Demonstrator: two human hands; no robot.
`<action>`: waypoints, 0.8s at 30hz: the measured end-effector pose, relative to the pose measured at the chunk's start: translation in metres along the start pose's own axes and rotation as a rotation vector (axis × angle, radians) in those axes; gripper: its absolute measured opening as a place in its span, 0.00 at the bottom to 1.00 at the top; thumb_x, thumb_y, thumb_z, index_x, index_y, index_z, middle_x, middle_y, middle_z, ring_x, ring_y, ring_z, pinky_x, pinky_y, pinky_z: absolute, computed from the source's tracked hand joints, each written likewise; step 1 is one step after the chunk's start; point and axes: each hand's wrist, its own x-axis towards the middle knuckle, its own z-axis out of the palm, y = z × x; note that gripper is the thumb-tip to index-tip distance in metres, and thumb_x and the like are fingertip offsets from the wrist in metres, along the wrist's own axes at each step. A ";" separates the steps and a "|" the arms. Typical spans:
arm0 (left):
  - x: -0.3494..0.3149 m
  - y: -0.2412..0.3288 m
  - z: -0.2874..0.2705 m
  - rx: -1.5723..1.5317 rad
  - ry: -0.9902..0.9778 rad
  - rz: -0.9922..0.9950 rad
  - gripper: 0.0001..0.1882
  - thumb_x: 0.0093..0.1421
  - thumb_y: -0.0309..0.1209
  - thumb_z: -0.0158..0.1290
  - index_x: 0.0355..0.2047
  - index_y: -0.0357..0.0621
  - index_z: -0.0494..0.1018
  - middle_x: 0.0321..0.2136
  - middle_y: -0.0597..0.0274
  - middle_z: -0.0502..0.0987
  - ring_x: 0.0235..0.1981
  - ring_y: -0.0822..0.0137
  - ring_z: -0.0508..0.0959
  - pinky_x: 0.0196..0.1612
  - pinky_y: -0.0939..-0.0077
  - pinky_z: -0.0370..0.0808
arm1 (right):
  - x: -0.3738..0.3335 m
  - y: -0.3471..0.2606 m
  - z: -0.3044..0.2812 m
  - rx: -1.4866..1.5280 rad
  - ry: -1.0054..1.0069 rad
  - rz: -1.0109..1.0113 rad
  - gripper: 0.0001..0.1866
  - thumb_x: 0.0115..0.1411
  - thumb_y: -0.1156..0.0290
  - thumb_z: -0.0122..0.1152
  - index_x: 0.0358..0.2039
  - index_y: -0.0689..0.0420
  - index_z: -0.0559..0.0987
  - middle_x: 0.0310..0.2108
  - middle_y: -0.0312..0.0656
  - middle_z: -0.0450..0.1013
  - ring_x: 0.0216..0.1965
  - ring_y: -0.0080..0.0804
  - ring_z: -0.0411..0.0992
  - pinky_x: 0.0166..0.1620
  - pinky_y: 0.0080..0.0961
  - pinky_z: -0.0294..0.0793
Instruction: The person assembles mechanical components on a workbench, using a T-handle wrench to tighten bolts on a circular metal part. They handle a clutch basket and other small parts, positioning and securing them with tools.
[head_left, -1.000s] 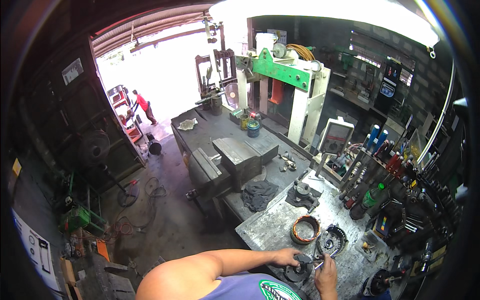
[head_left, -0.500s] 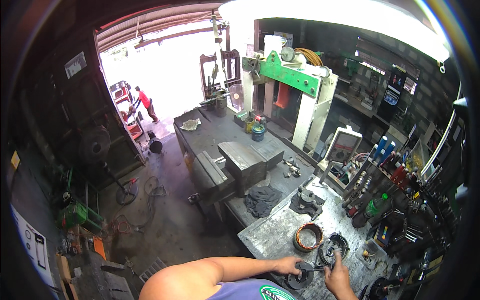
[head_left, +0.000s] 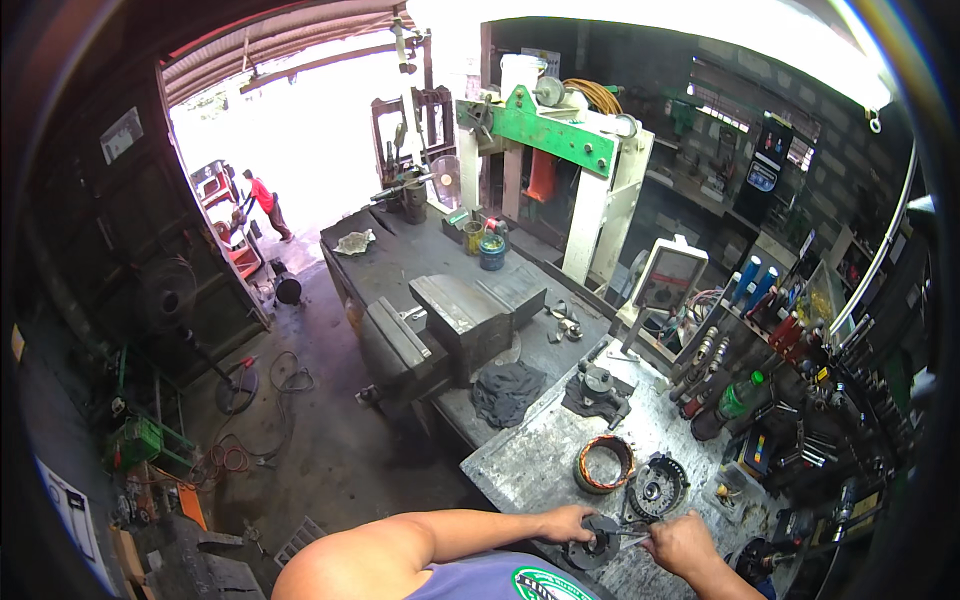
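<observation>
My left hand [head_left: 566, 522] rests on a dark round metal part [head_left: 591, 545] lying on the grey workbench [head_left: 540, 455], holding it down. My right hand [head_left: 682, 543] grips a thin tool [head_left: 632, 534] whose tip points at that part. Just beyond the hands lie a copper-wound stator ring [head_left: 604, 464] and a black round housing [head_left: 655, 487]. A further dark motor part [head_left: 597, 388] sits behind them.
A large steel vise [head_left: 440, 325] and a dark rag [head_left: 507, 390] occupy the bench to the left. A green and white press [head_left: 560, 165] stands behind. Tools and bottles [head_left: 740, 395] crowd a rack at right. A person in red [head_left: 264, 202] stands outside the open doorway.
The view has tilted slightly, so the bench sits lower and nearer. Both hands stay on the round part, the right hand shifting a little to the right with its tool.
</observation>
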 end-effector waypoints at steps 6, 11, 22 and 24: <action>-0.002 0.001 0.002 0.047 0.061 0.032 0.44 0.59 0.46 0.70 0.68 0.31 0.69 0.47 0.43 0.86 0.47 0.55 0.86 0.53 0.62 0.80 | 0.000 -0.001 0.023 0.098 0.327 0.025 0.16 0.64 0.56 0.71 0.36 0.58 0.86 0.27 0.48 0.80 0.29 0.50 0.80 0.38 0.50 0.79; -0.002 -0.005 0.005 0.055 0.076 0.035 0.43 0.59 0.46 0.70 0.67 0.32 0.69 0.47 0.42 0.86 0.47 0.54 0.86 0.53 0.61 0.80 | 0.014 -0.003 0.047 0.711 0.295 0.554 0.15 0.65 0.60 0.71 0.43 0.58 0.84 0.27 0.56 0.81 0.28 0.60 0.81 0.38 0.53 0.81; 0.003 -0.010 0.003 0.046 0.035 0.025 0.42 0.59 0.47 0.71 0.66 0.33 0.70 0.46 0.41 0.86 0.47 0.53 0.86 0.53 0.60 0.80 | -0.003 -0.003 0.002 0.217 0.308 -0.171 0.13 0.63 0.66 0.67 0.46 0.55 0.84 0.40 0.51 0.83 0.45 0.52 0.81 0.48 0.48 0.81; 0.002 -0.009 0.003 0.061 0.046 0.046 0.42 0.59 0.47 0.70 0.66 0.33 0.70 0.46 0.41 0.86 0.47 0.52 0.86 0.53 0.59 0.80 | -0.007 0.004 -0.003 0.065 0.417 -0.285 0.10 0.62 0.68 0.66 0.44 0.54 0.86 0.41 0.51 0.83 0.45 0.51 0.81 0.48 0.47 0.81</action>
